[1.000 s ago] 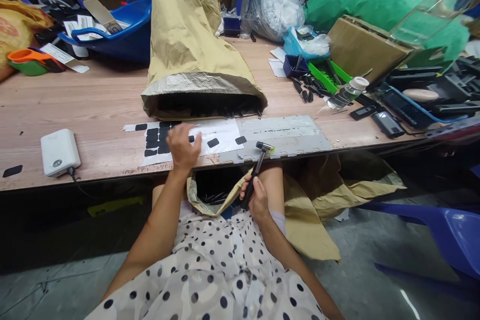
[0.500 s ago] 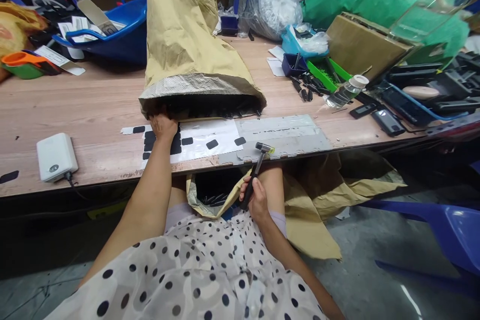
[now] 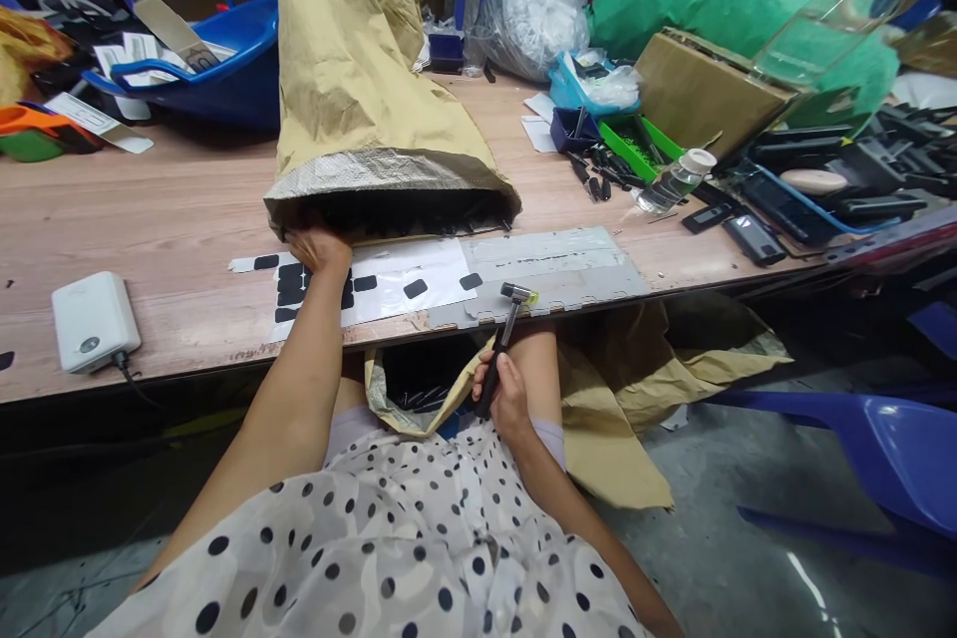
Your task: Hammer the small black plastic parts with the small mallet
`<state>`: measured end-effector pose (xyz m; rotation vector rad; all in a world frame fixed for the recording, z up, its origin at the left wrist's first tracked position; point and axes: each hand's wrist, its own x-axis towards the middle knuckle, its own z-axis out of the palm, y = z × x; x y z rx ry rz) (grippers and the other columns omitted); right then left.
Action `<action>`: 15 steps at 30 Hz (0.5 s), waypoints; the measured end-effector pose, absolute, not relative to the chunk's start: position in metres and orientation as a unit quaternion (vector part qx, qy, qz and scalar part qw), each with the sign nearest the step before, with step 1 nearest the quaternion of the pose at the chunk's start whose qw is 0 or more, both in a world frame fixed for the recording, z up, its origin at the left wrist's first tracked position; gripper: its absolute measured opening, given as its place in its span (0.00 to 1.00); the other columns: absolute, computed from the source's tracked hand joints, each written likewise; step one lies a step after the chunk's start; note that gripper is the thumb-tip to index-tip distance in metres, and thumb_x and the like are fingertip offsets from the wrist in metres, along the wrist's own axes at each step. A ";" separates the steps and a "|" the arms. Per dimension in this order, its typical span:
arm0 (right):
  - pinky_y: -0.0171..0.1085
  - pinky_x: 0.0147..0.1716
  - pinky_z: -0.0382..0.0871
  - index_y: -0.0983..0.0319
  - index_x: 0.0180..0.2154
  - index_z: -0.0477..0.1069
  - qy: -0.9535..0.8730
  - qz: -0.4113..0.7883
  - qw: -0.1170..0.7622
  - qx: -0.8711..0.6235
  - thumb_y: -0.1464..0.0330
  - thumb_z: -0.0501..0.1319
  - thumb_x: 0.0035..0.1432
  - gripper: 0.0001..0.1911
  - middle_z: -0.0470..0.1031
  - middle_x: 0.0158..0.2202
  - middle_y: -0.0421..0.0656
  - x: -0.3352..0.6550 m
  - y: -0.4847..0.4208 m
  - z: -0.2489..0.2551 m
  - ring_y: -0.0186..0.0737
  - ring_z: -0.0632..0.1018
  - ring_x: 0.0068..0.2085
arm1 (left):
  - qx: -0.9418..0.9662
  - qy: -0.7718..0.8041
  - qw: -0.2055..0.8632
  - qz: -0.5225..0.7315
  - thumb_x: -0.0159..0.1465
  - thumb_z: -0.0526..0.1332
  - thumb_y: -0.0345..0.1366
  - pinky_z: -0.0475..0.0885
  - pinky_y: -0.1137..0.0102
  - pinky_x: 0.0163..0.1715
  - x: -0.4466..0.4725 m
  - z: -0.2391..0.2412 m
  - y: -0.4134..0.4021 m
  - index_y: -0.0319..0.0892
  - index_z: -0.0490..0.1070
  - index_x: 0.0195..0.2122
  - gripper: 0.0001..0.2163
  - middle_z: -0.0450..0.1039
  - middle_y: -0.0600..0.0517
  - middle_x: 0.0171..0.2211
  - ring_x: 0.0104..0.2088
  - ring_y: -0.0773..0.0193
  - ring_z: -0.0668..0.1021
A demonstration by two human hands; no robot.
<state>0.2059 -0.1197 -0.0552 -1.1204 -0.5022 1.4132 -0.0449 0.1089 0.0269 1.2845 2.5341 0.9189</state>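
Observation:
My left hand (image 3: 320, 245) reaches into the mouth of a large tan paper sack (image 3: 389, 110) lying on the table. Its fingers are hidden inside, so I cannot see what they touch. Dark small parts show in the sack's opening. In my right hand (image 3: 502, 391) is a small hammer (image 3: 509, 334), gripped by its black handle, head up, near the table edge. Under my left wrist lies a white sheet (image 3: 393, 295) with several black rounded pads. Beside it is a grey board (image 3: 557, 264). A second open paper sack (image 3: 430, 421) holding dark parts sits between my knees.
A white power bank (image 3: 96, 321) with a cable lies at the left. A blue basin (image 3: 201, 80) stands behind it. At the right are a clear bottle (image 3: 673, 184), a green tray (image 3: 635, 148), black parts and a cardboard box (image 3: 699, 100). A blue chair (image 3: 882, 459) stands right.
The view has shifted slightly, moving the scene a little leftward. My left hand appears a bit deeper in the sack's mouth. The hammer stays in my right hand.

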 end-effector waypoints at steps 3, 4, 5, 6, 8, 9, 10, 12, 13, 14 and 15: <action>0.33 0.14 0.65 0.58 0.35 0.67 -0.221 0.614 0.589 -0.477 0.43 0.65 0.52 0.25 0.70 0.20 0.35 0.207 -0.119 -0.053 0.36 0.73 0.20 | 0.399 0.846 0.069 0.347 0.57 0.61 0.28 0.60 0.41 0.63 -0.042 0.027 0.107 0.35 0.73 0.52 0.20 0.55 0.32 0.67 0.67 0.35 0.58; 0.33 0.14 0.65 0.58 0.35 0.67 -0.221 0.615 0.588 -0.477 0.43 0.65 0.52 0.25 0.70 0.20 0.35 0.207 -0.119 -0.053 0.36 0.74 0.20 | 0.394 0.844 0.065 0.358 0.56 0.62 0.28 0.59 0.40 0.63 -0.042 0.026 0.106 0.35 0.74 0.49 0.18 0.56 0.33 0.66 0.67 0.34 0.57; 0.33 0.14 0.65 0.58 0.35 0.67 -0.221 0.616 0.588 -0.476 0.43 0.65 0.52 0.25 0.70 0.20 0.35 0.207 -0.119 -0.052 0.36 0.74 0.20 | 0.394 0.841 0.060 0.366 0.54 0.62 0.28 0.58 0.38 0.63 -0.043 0.025 0.104 0.35 0.74 0.46 0.16 0.58 0.33 0.64 0.67 0.33 0.57; 0.33 0.14 0.65 0.58 0.35 0.67 -0.220 0.616 0.588 -0.476 0.43 0.65 0.52 0.25 0.70 0.20 0.35 0.207 -0.119 -0.052 0.36 0.74 0.20 | 0.397 0.837 0.053 0.372 0.53 0.63 0.28 0.57 0.37 0.62 -0.043 0.025 0.101 0.36 0.75 0.43 0.15 0.61 0.33 0.62 0.66 0.32 0.58; 0.33 0.14 0.64 0.58 0.35 0.68 -0.219 0.617 0.588 -0.476 0.43 0.65 0.52 0.26 0.70 0.20 0.35 0.207 -0.119 -0.051 0.36 0.73 0.20 | 0.420 0.824 0.038 0.380 0.53 0.62 0.28 0.58 0.34 0.60 -0.044 0.023 0.090 0.37 0.75 0.41 0.14 0.67 0.33 0.55 0.63 0.32 0.60; 0.33 0.14 0.65 0.58 0.35 0.68 -0.218 0.618 0.587 -0.476 0.43 0.66 0.51 0.26 0.70 0.20 0.35 0.206 -0.119 -0.051 0.36 0.74 0.20 | 0.432 0.815 0.031 0.385 0.54 0.62 0.28 0.59 0.34 0.59 -0.044 0.021 0.083 0.39 0.75 0.42 0.13 0.69 0.35 0.52 0.62 0.32 0.62; 0.33 0.14 0.65 0.58 0.35 0.67 -0.218 0.619 0.586 -0.475 0.43 0.66 0.51 0.26 0.70 0.20 0.35 0.206 -0.119 -0.051 0.36 0.74 0.20 | 0.443 0.806 0.023 0.393 0.55 0.61 0.30 0.61 0.34 0.57 -0.044 0.021 0.076 0.40 0.74 0.42 0.13 0.70 0.36 0.49 0.60 0.34 0.63; 0.33 0.14 0.65 0.58 0.34 0.67 -0.218 0.622 0.584 -0.474 0.43 0.65 0.51 0.26 0.70 0.20 0.35 0.206 -0.119 -0.051 0.36 0.74 0.20 | 0.460 0.787 0.002 0.411 0.58 0.61 0.34 0.64 0.38 0.55 -0.040 0.020 0.060 0.44 0.74 0.42 0.11 0.72 0.40 0.46 0.58 0.36 0.65; 0.33 0.14 0.65 0.58 0.34 0.67 -0.218 0.623 0.584 -0.474 0.43 0.65 0.51 0.26 0.71 0.20 0.36 0.205 -0.119 -0.050 0.36 0.74 0.20 | 0.470 0.778 -0.009 0.416 0.59 0.61 0.35 0.65 0.40 0.54 -0.036 0.021 0.052 0.45 0.74 0.43 0.10 0.72 0.41 0.45 0.57 0.38 0.66; 0.33 0.14 0.65 0.58 0.35 0.67 -0.218 0.623 0.583 -0.473 0.43 0.65 0.51 0.26 0.71 0.20 0.36 0.205 -0.119 -0.050 0.36 0.74 0.20 | 0.486 0.771 -0.017 0.412 0.60 0.61 0.37 0.66 0.43 0.53 -0.031 0.023 0.045 0.45 0.75 0.42 0.10 0.73 0.41 0.45 0.55 0.39 0.67; 0.33 0.14 0.65 0.58 0.35 0.67 -0.218 0.623 0.584 -0.474 0.43 0.65 0.52 0.26 0.71 0.20 0.36 0.205 -0.119 -0.050 0.36 0.74 0.20 | 0.510 0.761 -0.021 0.400 0.61 0.61 0.38 0.67 0.46 0.52 -0.025 0.026 0.037 0.45 0.75 0.42 0.09 0.73 0.41 0.45 0.53 0.40 0.69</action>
